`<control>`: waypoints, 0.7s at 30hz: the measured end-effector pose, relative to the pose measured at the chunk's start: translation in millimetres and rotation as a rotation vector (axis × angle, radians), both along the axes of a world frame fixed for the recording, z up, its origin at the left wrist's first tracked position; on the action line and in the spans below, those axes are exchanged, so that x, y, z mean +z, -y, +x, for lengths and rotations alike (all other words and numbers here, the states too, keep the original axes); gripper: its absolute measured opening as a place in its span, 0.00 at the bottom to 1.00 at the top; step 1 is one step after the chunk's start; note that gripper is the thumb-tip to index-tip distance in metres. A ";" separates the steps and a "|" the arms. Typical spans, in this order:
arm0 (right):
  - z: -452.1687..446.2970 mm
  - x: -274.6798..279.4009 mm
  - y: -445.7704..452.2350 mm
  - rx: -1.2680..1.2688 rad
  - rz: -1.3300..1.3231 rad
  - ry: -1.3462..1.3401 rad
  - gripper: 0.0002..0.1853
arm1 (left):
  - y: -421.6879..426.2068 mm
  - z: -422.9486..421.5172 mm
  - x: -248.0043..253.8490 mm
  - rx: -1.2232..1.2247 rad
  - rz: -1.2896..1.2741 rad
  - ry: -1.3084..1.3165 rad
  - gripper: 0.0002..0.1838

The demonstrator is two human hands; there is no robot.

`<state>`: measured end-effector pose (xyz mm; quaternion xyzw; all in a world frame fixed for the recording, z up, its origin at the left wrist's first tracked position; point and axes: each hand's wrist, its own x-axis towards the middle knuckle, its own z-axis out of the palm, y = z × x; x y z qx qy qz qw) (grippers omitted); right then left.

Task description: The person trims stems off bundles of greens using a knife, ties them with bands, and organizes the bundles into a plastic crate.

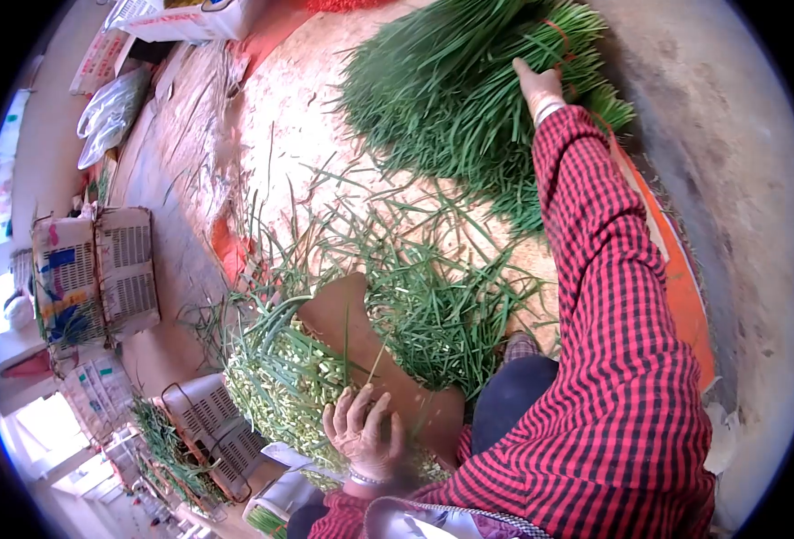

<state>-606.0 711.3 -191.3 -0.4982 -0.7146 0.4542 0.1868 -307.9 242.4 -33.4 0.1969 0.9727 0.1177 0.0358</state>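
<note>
My right hand (539, 88) is stretched out to the upper right, with its fingers in a bundle of green chives (569, 56) tied with a red band. Part of its grip is hidden among the leaves. More long chives (451, 99) lie heaped just left of that hand. My left hand (367, 437), low in the middle, has its fingers apart and slightly bent, with nothing seen in it. It is beside a heap of pale cut chive stems (285, 382). A brown board or sheet (415, 395) lies against this heap.
Loose chive trimmings (433, 305) cover the sheet in front of me. Plastic crates (96, 269) stand on the left, and another crate (213, 422) is at the lower left. A white box (186, 22) and a plastic bag (114, 112) lie at the upper left.
</note>
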 end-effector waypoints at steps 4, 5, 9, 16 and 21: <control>-17.5 -9.7 -11.5 -0.027 -0.193 0.052 0.50 | -2.2 -3.4 -1.7 -0.004 -0.046 0.028 0.17; -13.8 -1.9 -15.0 0.051 -0.267 0.076 0.45 | -3.0 -4.8 -2.8 -0.001 -0.050 0.029 0.17; 12.0 14.8 -26.4 0.002 -0.275 -0.101 0.35 | -4.2 -6.1 -0.3 -0.009 -0.027 0.018 0.18; 119.7 89.9 -15.4 0.309 0.011 -0.312 0.23 | 1.0 -4.6 -2.4 -0.040 0.045 -0.090 0.20; 219.1 183.1 51.2 0.770 0.065 -0.349 0.20 | 14.1 1.6 5.8 -0.038 0.224 -0.037 0.32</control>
